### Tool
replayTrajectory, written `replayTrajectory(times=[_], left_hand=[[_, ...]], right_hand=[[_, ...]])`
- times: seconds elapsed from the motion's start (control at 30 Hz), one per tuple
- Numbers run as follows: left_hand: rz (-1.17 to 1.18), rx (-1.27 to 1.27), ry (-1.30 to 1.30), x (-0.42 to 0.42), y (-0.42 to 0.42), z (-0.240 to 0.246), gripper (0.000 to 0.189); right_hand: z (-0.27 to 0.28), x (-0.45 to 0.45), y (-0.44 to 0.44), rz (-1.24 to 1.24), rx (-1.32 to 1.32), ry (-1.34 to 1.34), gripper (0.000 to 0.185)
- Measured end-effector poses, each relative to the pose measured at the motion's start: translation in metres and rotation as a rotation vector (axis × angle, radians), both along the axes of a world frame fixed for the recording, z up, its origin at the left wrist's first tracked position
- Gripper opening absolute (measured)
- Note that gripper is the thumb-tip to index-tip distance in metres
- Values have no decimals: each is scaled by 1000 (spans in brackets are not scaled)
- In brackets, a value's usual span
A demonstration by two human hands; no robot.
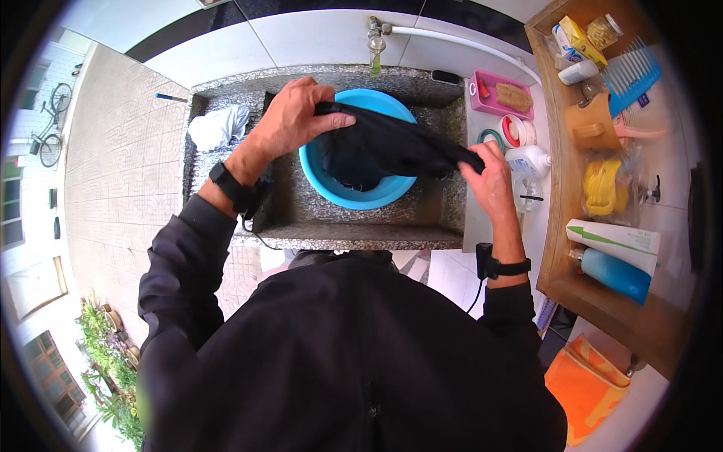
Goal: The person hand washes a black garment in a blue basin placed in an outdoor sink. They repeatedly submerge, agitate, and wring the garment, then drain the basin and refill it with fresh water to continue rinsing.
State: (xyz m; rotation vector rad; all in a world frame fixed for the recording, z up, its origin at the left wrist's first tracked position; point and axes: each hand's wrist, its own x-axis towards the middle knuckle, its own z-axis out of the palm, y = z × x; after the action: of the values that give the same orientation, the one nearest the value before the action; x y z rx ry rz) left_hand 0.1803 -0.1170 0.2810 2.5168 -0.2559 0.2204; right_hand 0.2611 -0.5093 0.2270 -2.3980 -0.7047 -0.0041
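Note:
A black cloth (384,141) is stretched between my two hands over a light-blue plastic basin (361,199). My left hand (305,116) grips its upper left end, thumb laid along the fabric. At the right, beyond the basin's rim, my right hand (487,172) pinches the other end. Part of the cloth hangs down into the basin, so the bottom of the basin is hidden. The basin stands inside a speckled stone sink (316,237). Above it a tap (375,45) points downward.
A white cloth (219,127) lies on the sink's ribbed left part. Along the right ledge are a pink basket (500,107) with a brush, a roll of tape (513,131) and a white bottle (528,160). Further right, a wooden shelf (556,237) holds toiletries and a blue comb (631,76).

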Motion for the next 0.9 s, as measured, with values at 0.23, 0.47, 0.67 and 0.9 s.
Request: replayTrajectory(times=[0.23,0.47,0.67,0.9], left_hand=[[-80,-209,469,21,2,27,56],[-148,-138,602,16,31,16,53],[-77,-240,504,6,47,-22,51],[-179,-174,352,7,57,-46,21]], right_hand=[[-52,50,4,-362,1057,795,22],[-35,55,16,-251,725,716,27],[0,34,22,-147,227,264,25],[27,19,38,-309,887,509,35]])
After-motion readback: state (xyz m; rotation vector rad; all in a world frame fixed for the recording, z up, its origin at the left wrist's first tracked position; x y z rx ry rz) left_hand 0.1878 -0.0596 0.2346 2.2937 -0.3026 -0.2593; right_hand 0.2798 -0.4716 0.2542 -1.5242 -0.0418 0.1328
